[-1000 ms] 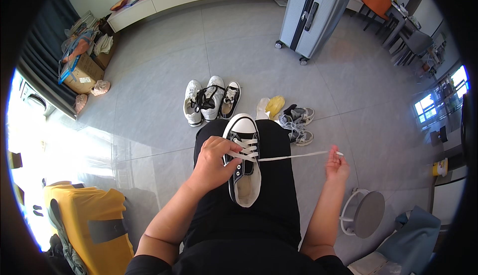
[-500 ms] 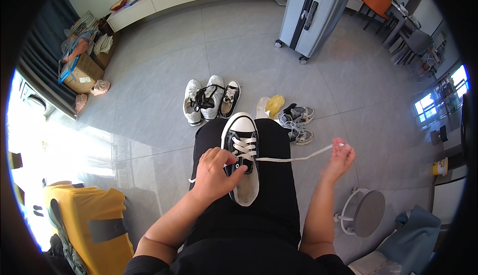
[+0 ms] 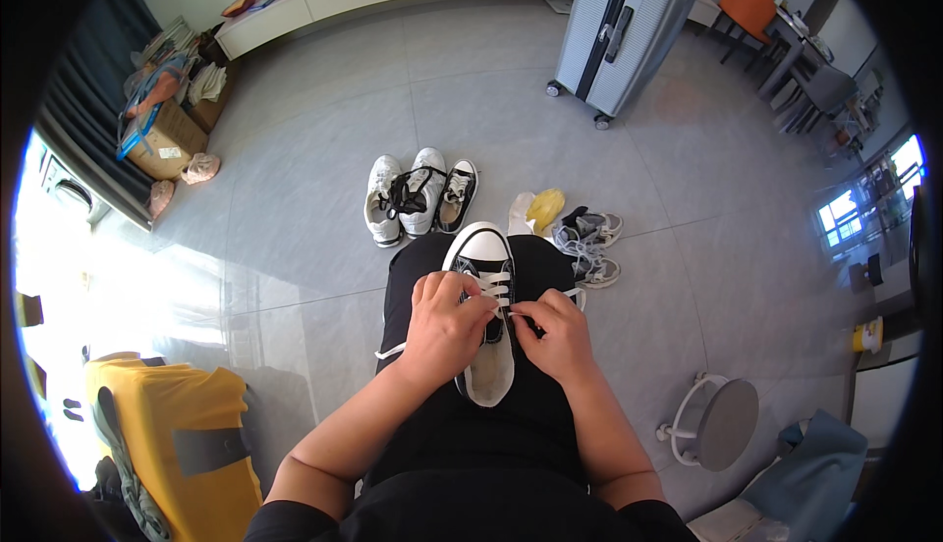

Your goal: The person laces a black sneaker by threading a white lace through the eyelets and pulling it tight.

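Note:
A black canvas sneaker (image 3: 488,385) with a white toe cap and white shoelace (image 3: 499,287) rests on my black-trousered lap, toe pointing away. My left hand (image 3: 447,328) lies over the shoe's left side, thumb and index fingertips closed together at the crossed lace rows. At the right-hand eyelets, my right hand (image 3: 558,339) pinches the white lace close to the shoe's edge. Part of that lace loops out behind the right fingers. Another lace end sticks out left of my left wrist. Both hands hide some of the eyelets and the tongue.
On the floor ahead stand a pair of white shoes (image 3: 420,193) and a matching black sneaker (image 3: 458,195). Grey sneakers (image 3: 594,247) and a yellow item (image 3: 545,208) lie to their right. A suitcase (image 3: 624,41) stands farther off; a round stool (image 3: 725,424) is at right.
My right hand has come in from far right, where it held the lace stretched out, to the shoe's right edge. My left fingers have shifted right onto the lace rows.

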Available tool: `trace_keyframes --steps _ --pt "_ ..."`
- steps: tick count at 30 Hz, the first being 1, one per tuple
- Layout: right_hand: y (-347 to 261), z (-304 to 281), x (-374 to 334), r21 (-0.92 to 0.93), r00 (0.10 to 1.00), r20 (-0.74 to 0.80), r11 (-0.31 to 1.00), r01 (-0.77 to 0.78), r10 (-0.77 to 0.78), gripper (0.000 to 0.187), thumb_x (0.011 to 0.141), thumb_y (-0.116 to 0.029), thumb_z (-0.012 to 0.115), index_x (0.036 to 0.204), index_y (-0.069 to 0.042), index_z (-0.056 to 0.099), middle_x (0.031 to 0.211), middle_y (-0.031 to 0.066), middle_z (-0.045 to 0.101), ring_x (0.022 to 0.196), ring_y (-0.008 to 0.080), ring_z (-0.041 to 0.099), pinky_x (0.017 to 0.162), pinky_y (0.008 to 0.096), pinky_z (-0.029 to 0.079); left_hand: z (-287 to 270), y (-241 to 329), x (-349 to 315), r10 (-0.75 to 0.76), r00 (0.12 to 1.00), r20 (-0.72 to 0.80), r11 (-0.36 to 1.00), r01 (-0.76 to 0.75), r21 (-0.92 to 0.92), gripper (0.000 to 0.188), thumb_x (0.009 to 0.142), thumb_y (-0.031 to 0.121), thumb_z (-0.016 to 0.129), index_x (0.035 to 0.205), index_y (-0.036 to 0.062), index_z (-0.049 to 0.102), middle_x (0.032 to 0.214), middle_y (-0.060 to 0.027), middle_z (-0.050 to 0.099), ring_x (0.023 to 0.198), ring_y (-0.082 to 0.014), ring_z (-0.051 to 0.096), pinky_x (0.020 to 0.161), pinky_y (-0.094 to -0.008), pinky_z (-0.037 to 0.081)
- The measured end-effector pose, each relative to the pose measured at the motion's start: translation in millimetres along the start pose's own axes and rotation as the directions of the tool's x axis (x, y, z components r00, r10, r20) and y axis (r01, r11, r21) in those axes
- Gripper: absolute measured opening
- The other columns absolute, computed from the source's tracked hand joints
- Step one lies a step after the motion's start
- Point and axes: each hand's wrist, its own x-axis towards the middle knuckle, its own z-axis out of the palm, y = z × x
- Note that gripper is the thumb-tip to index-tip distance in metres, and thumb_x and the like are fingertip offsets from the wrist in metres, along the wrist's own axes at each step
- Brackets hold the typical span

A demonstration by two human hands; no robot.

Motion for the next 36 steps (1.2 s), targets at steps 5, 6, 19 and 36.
trace_keyframes --steps 5,6,19,36 --pt "-0.7 -5.8 -0.3 0.044 0.999 0.027 0.999 -0.028 0.027 0.007 0.073 -0.003 0.069 0.080 -0.005 0.067 0.070 0.0074 0.053 0.064 0.0254 0.056 0.056 0.0352 0.045 -5.3 0.6 2.6 0.051 0.997 0.056 0.998 -0.053 0.032 0.011 0.069 0.007 0.070 0.078 0.0081 0.065 0.096 -0.0073 0.054 0.093 -0.0286 0.050 0.085 -0.0417 0.038" --pt "-0.7 -6.7 -0.4 0.081 0.996 0.058 0.994 -0.079 0.074 0.006 0.074 -0.004 0.068 0.079 -0.005 0.066 0.069 0.0078 0.053 0.063 0.0261 0.056 0.056 0.0355 0.045 -6.3 0.7 2.4 0.040 0.997 0.071 0.999 -0.041 0.014 0.010 0.068 0.007 0.069 0.077 0.0074 0.064 0.098 -0.0083 0.053 0.095 -0.0292 0.050 0.086 -0.0421 0.037" --pt "-2.0 5.2 9.8 -0.095 0.977 0.162 0.987 -0.128 0.142 0.023 0.085 -0.019 0.063 0.070 -0.003 0.055 0.070 0.0110 0.055 0.066 0.0318 0.057 0.058 0.0422 0.045 1.3 0.9 10.4 -0.102 0.987 0.122 0.994 0.095 0.058 0.013 0.068 0.013 0.058 0.063 0.0010 0.062 0.118 -0.0141 0.051 0.114 -0.0352 0.042 0.095 -0.0467 0.035" --pt "9.1 -2.6 5.8 0.157 0.940 0.062 0.926 -0.342 0.337 0.023 0.084 -0.014 0.065 0.072 0.001 0.053 0.068 0.0138 0.052 0.058 0.0318 0.053 0.053 0.0382 0.040 -0.4 -7.2 14.9 -0.081 0.990 0.115 0.996 0.086 -0.035 0.015 0.063 0.014 0.073 0.057 0.0069 0.061 0.113 -0.0089 0.057 0.116 -0.0327 0.046 0.097 -0.0468 0.035"
